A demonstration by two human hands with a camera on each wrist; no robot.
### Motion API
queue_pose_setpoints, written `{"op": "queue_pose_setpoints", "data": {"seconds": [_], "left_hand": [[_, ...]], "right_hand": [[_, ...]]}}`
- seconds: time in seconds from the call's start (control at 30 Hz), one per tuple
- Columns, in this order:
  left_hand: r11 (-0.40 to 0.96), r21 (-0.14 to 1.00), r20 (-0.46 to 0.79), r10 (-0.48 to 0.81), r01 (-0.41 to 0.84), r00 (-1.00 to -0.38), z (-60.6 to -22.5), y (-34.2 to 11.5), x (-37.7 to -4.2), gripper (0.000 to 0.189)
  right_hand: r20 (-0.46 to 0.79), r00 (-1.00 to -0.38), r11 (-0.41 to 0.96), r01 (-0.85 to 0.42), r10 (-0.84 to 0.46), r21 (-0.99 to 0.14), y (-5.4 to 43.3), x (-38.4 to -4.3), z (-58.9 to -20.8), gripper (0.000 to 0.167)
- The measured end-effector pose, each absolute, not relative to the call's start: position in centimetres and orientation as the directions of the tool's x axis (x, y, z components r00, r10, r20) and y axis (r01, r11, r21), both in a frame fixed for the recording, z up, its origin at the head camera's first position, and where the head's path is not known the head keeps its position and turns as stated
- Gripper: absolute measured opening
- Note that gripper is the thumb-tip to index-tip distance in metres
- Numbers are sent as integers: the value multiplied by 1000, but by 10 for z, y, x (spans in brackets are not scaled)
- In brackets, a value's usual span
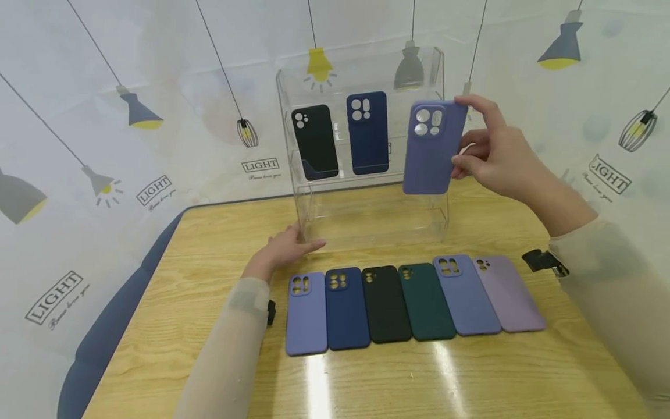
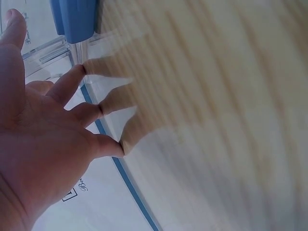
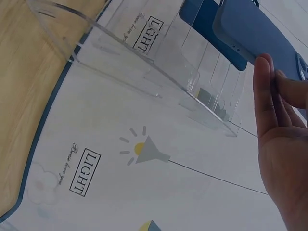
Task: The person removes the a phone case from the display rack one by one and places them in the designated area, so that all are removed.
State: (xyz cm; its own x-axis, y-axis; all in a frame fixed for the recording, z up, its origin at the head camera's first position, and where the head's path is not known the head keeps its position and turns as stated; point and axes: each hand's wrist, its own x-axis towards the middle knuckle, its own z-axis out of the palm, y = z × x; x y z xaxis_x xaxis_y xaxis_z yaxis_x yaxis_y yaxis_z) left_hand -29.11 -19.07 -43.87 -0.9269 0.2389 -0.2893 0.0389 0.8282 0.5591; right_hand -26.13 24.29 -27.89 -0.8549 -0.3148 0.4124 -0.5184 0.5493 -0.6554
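Note:
My right hand (image 1: 497,148) grips a lavender-blue phone case (image 1: 431,154) by its right side, the index finger at its top corner and the thumb on its edge. The case is upright at the right part of a clear acrylic stand (image 1: 374,224). On the stand's upper tier lean a black phone case (image 1: 316,145) and a navy phone case (image 1: 368,134). Beside the stand's lower left corner, my left hand (image 1: 285,247) rests with fingertips on the table and the thumb stretched out. In the right wrist view the held case (image 3: 255,36) overlaps the navy one.
A row of several phone cases lies on the wooden table (image 1: 209,262) before the stand: lavender (image 1: 307,320), navy (image 1: 348,317), black (image 1: 387,308), dark green (image 1: 428,308), periwinkle (image 1: 471,305) and pale purple (image 1: 513,299). A wall covering printed with lamps (image 1: 209,128) stands behind.

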Motion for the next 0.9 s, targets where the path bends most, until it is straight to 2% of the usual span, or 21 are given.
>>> {"op": "queue_pose_setpoints", "data": {"seconds": [0.2, 0.43, 0.67, 0.9], "left_hand": [[824, 566, -298, 241, 32, -924, -438, -192, -291, 111], [820, 571, -298, 244, 33, -923, -440, -192, -292, 110], [828, 560, -302, 239, 32, -923, -439, -191, -294, 112], [820, 572, -312, 236, 16, -921, -440, -192, -294, 115]], "right_hand": [[320, -898, 573, -439, -302, -693, 281, -254, -291, 98], [127, -940, 632, -309, -316, -711, 337, -247, -308, 97], [-52, -949, 748, -209, -310, -630, 379, -242, -327, 103], [-204, -939, 791, -102, -276, -603, 406, -235, -343, 110]]}}
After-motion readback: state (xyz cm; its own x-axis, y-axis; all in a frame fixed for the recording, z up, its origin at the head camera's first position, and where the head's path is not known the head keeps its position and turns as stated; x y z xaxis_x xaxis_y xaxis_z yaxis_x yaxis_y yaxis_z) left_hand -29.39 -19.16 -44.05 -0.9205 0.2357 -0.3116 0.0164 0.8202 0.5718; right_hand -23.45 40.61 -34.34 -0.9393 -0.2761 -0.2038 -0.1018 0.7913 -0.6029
